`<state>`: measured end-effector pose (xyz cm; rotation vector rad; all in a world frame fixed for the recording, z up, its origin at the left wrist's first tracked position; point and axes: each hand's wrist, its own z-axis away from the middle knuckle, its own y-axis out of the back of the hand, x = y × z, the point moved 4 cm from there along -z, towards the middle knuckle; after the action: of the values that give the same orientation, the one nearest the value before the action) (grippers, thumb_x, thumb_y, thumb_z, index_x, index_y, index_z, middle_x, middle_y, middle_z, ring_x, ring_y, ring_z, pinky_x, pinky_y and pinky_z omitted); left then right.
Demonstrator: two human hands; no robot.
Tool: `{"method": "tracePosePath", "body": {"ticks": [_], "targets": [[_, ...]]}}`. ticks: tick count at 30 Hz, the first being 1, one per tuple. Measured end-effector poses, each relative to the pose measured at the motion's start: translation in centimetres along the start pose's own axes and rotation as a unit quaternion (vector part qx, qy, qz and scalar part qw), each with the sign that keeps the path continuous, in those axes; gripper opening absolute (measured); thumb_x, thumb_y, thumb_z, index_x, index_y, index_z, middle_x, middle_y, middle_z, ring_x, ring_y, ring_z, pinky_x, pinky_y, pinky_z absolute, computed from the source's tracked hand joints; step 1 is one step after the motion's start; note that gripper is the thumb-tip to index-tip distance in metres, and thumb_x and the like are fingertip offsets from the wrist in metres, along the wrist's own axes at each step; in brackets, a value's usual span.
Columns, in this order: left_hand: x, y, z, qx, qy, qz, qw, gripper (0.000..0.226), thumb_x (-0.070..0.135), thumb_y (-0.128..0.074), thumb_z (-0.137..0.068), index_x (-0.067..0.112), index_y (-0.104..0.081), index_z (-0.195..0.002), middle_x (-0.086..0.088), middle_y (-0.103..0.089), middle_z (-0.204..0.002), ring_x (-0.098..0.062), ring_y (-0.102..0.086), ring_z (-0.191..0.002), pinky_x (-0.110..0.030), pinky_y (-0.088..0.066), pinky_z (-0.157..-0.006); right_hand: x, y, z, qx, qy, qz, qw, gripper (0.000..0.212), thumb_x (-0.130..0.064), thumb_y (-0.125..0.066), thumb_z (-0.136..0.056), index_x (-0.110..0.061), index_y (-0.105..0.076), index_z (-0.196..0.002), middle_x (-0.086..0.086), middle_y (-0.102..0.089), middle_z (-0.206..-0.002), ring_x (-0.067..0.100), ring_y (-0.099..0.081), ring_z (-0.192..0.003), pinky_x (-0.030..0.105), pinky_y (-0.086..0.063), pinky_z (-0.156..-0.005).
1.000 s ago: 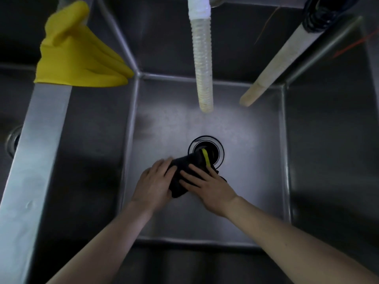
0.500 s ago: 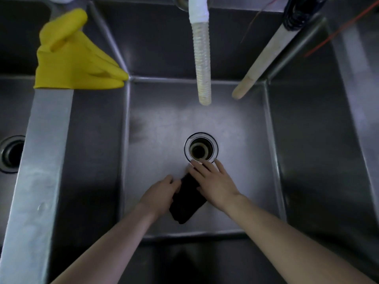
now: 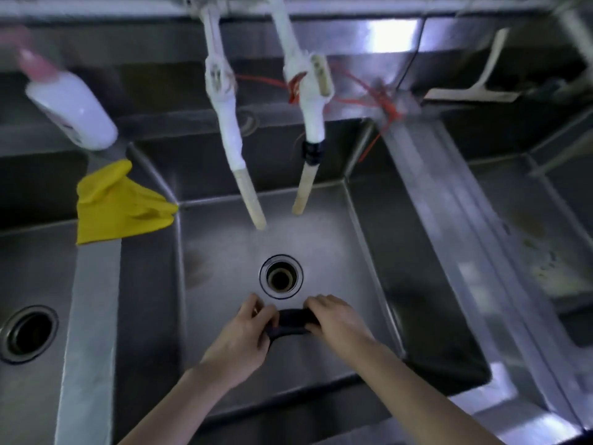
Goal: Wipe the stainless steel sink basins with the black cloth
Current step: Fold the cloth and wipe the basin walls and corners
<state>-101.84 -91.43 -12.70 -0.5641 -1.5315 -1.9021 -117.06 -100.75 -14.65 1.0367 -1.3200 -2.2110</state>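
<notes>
The black cloth (image 3: 291, 322) is bunched into a short roll between my two hands, just in front of the round drain (image 3: 281, 277) of the middle stainless steel basin (image 3: 224, 252). My left hand (image 3: 244, 335) grips its left end with curled fingers. My right hand (image 3: 337, 319) grips its right end. Whether the cloth touches the basin floor I cannot tell. A second basin (image 3: 29, 277) with its own drain (image 3: 27, 334) lies to the left, and a third (image 3: 526, 226) to the right.
Two white taps with tan hoses (image 3: 248, 194) (image 3: 305, 187) hang over the middle basin. A yellow rubber glove (image 3: 118, 203) lies over the left divider (image 3: 90, 316). A white bottle (image 3: 73, 107) stands at the back left. Red string (image 3: 382, 104) is tied near the right divider.
The view has pulled back and up, showing all three basins. Both hands went from pressing flat on the cloth to gripping its ends, and the cloth is now bunched between them.
</notes>
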Motion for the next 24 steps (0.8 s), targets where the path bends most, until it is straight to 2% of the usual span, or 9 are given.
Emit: {"method": "tracePosePath", "body": {"ticks": [4, 8, 11, 16, 21, 24], "targets": [[5.3, 2.2, -0.2, -0.002, -0.064, 0.006, 0.998, 0.024, 0.012, -0.060, -0.080, 0.026, -0.046, -0.093, 0.009, -0.036, -0.104, -0.008, -0.049, -0.076, -0.024, -0.045, -0.066, 0.5, 6.3, 3.5, 0.021, -0.036, -0.034, 0.999, 0.028, -0.024, -0.058, -0.089, -0.017, -0.053, -0.116, 0.005, -0.056, -0.110, 0.024, -0.049, -0.104, 0.039, -0.046, -0.080], [11.1, 3.4, -1.1, -0.005, -0.115, -0.010, 0.993, 0.033, 0.009, -0.058, -0.078, 0.028, -0.040, -0.099, 0.000, -0.045, -0.104, -0.019, -0.050, -0.079, -0.028, -0.041, -0.070, 1.5, 12.2, 7.3, 0.050, -0.046, -0.026, 0.997, 0.029, -0.023, -0.057, -0.089, -0.019, -0.053, -0.117, 0.006, -0.055, -0.107, 0.024, -0.049, -0.104, 0.042, -0.047, -0.079], [15.5, 4.1, -2.4, 0.005, -0.119, -0.009, 0.993, 0.034, 0.006, -0.059, -0.080, 0.021, -0.047, -0.109, -0.002, -0.050, -0.107, -0.022, -0.055, -0.087, -0.030, -0.042, -0.072, 3.2, 15.8, 10.0, 0.076, -0.055, -0.010, 0.996, 0.033, -0.024, -0.056, -0.089, -0.022, -0.050, -0.121, 0.006, -0.054, -0.110, 0.024, -0.048, -0.107, 0.043, -0.048, -0.079], [23.9, 3.8, -5.3, 0.025, -0.161, -0.005, 0.987, 0.040, 0.009, -0.060, -0.080, 0.026, -0.051, -0.115, 0.007, -0.051, -0.111, -0.012, -0.053, -0.097, -0.029, -0.044, -0.085, 8.0, 20.9, 14.8, 0.132, -0.093, -0.004, 0.987, 0.038, -0.024, -0.056, -0.090, -0.023, -0.048, -0.128, 0.003, -0.053, -0.115, 0.023, -0.050, -0.108, 0.033, -0.043, -0.078], [32.5, 0.2, -8.2, 0.036, -0.193, -0.005, 0.981, 0.039, 0.009, -0.061, -0.077, 0.030, -0.055, -0.110, 0.010, -0.053, -0.107, -0.006, -0.054, -0.095, -0.022, -0.042, -0.084, 14.9, 24.9, 20.4, 0.157, -0.125, -0.017, 0.980, 0.037, -0.025, -0.058, -0.089, -0.026, -0.049, -0.125, 0.001, -0.054, -0.116, 0.023, -0.051, -0.108, 0.038, -0.048, -0.080], [36.7, -3.2, -9.6, 0.027, -0.189, -0.024, 0.981, 0.038, 0.009, -0.061, -0.077, 0.034, -0.054, -0.105, 0.012, -0.054, -0.107, -0.006, -0.055, -0.095, -0.021, -0.041, -0.084, 19.3, 26.2, 23.8, 0.154, -0.128, -0.004, 0.980, 0.037, -0.027, -0.055, -0.092, -0.027, -0.047, -0.128, -0.002, -0.052, -0.120, 0.021, -0.051, -0.107, 0.028, -0.039, -0.073]]}}
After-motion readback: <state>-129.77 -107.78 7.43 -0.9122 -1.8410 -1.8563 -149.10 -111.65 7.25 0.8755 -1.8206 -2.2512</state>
